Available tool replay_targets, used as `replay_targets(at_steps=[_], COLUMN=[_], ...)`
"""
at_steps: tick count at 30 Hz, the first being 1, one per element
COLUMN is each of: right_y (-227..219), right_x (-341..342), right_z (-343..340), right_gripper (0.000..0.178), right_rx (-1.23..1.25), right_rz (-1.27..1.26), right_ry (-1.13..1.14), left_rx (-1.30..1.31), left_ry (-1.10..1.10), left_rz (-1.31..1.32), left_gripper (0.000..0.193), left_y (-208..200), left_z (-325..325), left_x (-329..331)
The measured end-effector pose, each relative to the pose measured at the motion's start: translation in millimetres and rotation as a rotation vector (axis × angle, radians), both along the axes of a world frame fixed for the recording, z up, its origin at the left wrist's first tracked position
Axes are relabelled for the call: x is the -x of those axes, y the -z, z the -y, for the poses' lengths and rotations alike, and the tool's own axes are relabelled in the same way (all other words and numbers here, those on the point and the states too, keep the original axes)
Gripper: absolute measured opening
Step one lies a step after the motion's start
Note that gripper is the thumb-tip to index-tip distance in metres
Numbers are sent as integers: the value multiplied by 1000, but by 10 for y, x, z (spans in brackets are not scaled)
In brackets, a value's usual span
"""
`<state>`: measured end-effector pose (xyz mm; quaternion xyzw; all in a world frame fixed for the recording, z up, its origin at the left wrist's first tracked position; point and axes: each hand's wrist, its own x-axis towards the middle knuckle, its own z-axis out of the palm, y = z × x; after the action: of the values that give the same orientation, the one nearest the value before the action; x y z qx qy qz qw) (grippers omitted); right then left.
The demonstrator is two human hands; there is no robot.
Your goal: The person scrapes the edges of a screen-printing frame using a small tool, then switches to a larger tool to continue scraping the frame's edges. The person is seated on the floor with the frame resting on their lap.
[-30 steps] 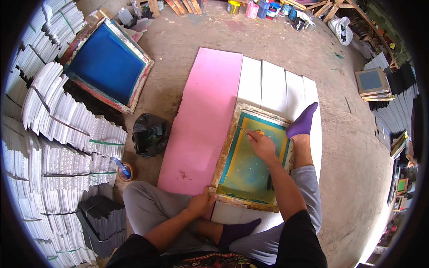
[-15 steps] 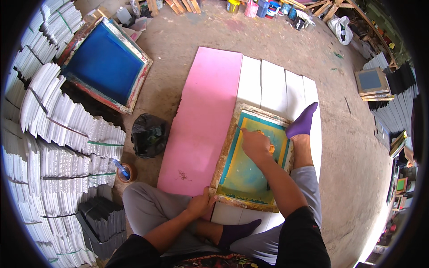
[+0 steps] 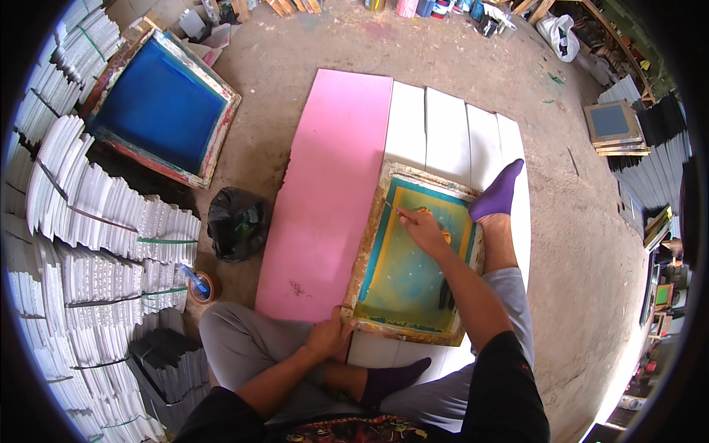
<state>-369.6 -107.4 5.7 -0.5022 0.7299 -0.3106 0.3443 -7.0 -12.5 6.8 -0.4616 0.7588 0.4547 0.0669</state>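
Note:
A wooden screen-printing frame (image 3: pixel 360 277) with a blue-green and yellow mesh lies in front of me on white boards. At its near left corner my left hand (image 3: pixel 330 336) is closed around the wood. Over the upper part of the mesh, my right hand (image 3: pixel 424 230) is closed on a thin tool (image 3: pixel 391 204), whose tip points up and left. Its kind is hidden by the fingers. Patches of yellow (image 3: pixel 446 236) show beside that hand. A dark, narrow object (image 3: pixel 443 294) rests on the mesh next to my right forearm.
A pink board (image 3: pixel 332 162) adjoins the white boards (image 3: pixel 444 125). Left of it are a black plastic bag (image 3: pixel 238 225), a tape roll (image 3: pixel 213 287) and bundled white sheets (image 3: pixel 96 192). A large blue screen (image 3: pixel 162 103) leans beyond. My purple-socked foot (image 3: pixel 499 193) is against the frame's right side.
The whole view has shifted slightly. My right forearm has swung a little to the right, uncovering more of the dark object on the mesh. My left hand stays at the frame's corner.

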Motion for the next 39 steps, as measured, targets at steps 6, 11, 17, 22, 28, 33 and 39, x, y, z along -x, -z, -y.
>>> replay_targets(at_steps=[6, 11, 17, 22, 28, 33, 39], right_y=[-189, -171, -295, -123, -529, -665, -810], right_x=[-144, -33, 80, 63, -216, -311, -413], right_z=[-23, 8, 72, -60, 65, 123, 212], right_gripper=[39, 40, 32, 33, 32, 33, 34], right_rx=[-116, -125, -405, 130, -148, -222, -316], right_rz=[-138, 68, 728, -301, -580, -639, -688], right_ry=[9, 102, 256, 66, 18, -32, -45], left_rx=[3, -21, -21, -34, -18, -2, 27], left_ry=[12, 17, 31, 29, 26, 25, 44], left_rz=[43, 25, 15, 26, 24, 22, 11], left_gripper=[62, 61, 61, 61, 61, 61, 60], left_y=[-6, 29, -44, -27, -29, 1, 29], left_z=[16, 16, 40, 28, 27, 6, -1], left_x=[-58, -36, -18, -5, -28, -40, -49])
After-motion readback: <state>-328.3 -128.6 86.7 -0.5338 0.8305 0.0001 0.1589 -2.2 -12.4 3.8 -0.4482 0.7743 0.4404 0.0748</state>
